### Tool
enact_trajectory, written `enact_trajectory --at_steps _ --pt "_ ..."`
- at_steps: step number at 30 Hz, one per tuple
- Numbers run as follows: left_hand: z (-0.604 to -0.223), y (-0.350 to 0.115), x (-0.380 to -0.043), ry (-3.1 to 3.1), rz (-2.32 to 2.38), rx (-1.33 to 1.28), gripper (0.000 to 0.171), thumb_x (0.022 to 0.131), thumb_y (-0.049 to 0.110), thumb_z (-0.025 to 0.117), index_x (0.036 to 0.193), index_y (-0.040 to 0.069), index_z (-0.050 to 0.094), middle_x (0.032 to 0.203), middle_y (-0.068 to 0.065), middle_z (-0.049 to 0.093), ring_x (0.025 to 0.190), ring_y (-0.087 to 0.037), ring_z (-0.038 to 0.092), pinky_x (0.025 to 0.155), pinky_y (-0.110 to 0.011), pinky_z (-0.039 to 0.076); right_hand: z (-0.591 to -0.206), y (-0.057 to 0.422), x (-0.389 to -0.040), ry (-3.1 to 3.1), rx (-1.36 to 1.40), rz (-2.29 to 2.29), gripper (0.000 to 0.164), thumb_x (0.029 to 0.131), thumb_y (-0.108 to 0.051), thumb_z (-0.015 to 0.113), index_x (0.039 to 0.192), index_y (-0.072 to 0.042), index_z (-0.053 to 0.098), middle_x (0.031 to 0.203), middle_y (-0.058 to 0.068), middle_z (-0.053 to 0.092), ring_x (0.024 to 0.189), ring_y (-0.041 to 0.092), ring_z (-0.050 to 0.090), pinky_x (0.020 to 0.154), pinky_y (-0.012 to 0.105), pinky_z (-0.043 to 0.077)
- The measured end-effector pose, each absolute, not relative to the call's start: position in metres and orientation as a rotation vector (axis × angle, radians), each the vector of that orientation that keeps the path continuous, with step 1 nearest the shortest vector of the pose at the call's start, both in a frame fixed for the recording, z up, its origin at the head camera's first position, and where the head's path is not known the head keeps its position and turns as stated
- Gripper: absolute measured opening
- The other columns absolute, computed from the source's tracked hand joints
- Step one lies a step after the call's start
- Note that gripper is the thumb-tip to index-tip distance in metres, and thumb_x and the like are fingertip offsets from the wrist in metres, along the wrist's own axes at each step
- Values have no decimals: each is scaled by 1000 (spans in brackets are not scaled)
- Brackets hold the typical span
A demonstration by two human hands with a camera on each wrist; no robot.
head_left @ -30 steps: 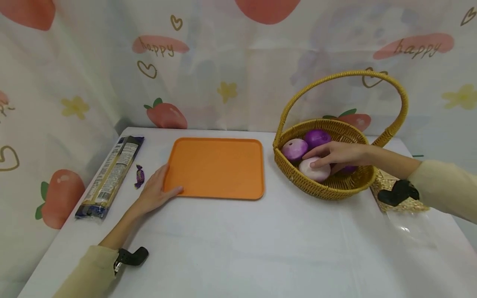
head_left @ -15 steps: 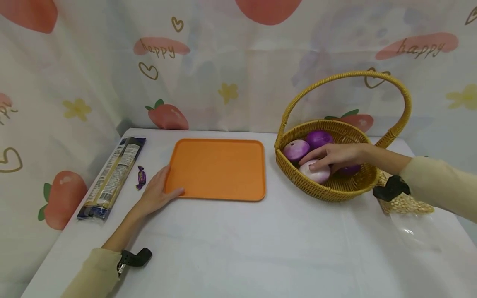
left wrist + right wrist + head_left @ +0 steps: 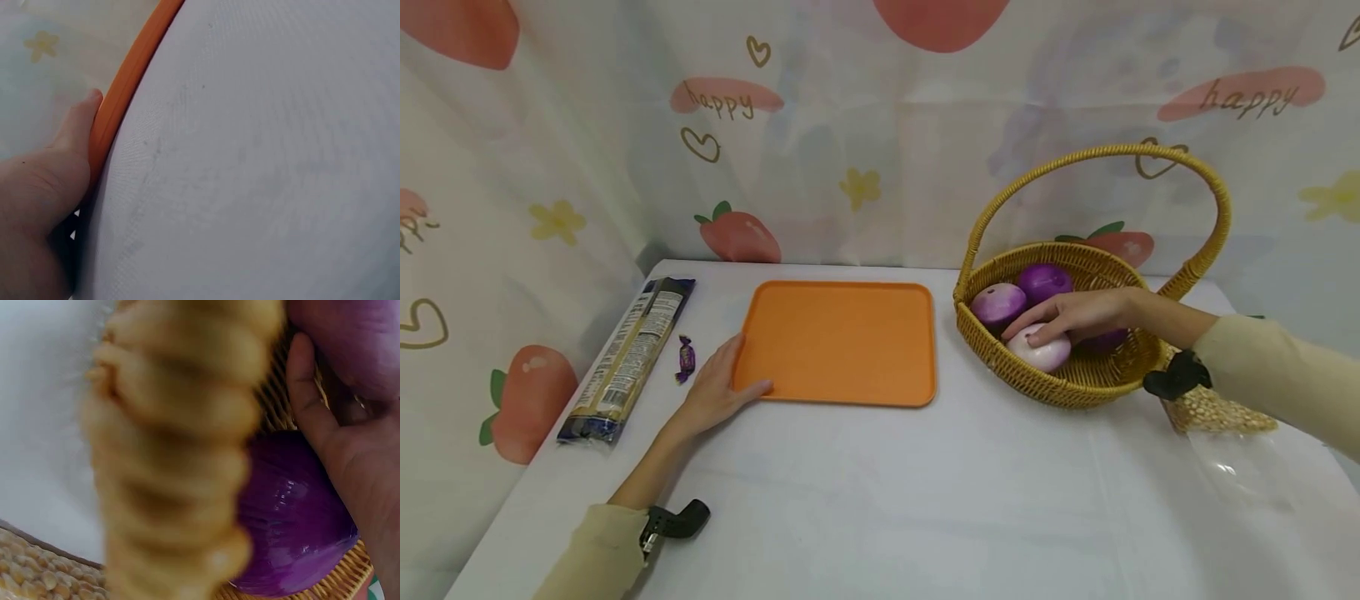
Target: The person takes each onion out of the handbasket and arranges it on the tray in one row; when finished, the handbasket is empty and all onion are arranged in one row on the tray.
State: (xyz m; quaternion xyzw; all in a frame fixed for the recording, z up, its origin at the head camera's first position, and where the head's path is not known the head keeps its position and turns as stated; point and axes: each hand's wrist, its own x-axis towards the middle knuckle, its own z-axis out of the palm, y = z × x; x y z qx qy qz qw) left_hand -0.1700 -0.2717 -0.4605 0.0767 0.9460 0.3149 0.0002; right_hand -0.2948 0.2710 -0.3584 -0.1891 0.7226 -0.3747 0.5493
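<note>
In the head view, my right hand [image 3: 1084, 315] reaches into a wicker basket [image 3: 1052, 395] and grips a pale onion [image 3: 1040, 350] at its front, thumb on top and fingers over the far side. Behind it lie a pinkish-purple onion [image 3: 998, 304] and a darker purple onion [image 3: 1046, 283]. A glossy purple onion [image 3: 294, 519] sits under my wrist, partly hidden by the hand in the head view. My left hand [image 3: 715, 385] rests at the near left corner of an orange tray [image 3: 842, 342], thumb along its front rim, fingers extended beside its left edge.
The basket's tall arched handle [image 3: 1219, 208] rises beside my right forearm. Right of the basket lies a clear bag of pale kernels [image 3: 1217, 410]. On the left are a wrapped candy [image 3: 686, 360] and a long dark-and-gold packet [image 3: 628, 362]. A patterned curtain [image 3: 895, 150] hangs behind.
My right hand keeps its hold on the pale onion, which has turned slightly in the basket. The left hand stays at the tray corner. The head view has shifted a little.
</note>
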Motion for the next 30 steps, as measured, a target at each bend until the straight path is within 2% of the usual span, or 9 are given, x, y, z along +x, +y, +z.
enact_trajectory --at_steps 7,17,30 --pt "-460 -271 -170 2950 981 209 97 86 44 69 154 1 14 158 -25 21 145 -45 21 118 -61 17 -357 273 -299 1659 -465 -861 44 102 -15 46 145 -6 44 135 0 54 109 15 59 96 29 52" --pt "-458 -270 -171 2938 964 185 98 86 46 68 155 3 13 160 -23 19 146 -43 20 119 -61 17 -355 272 -301 1700 -470 -847 43 100 -14 50 142 -3 47 131 2 57 103 11 60 91 26 53" --pt "-463 -271 -171 2957 964 202 98 86 45 68 154 2 14 159 -24 20 146 -45 21 118 -62 17 -341 270 -307 1687 -516 -788 41 101 -15 49 140 -5 49 132 1 56 111 13 56 97 28 51"
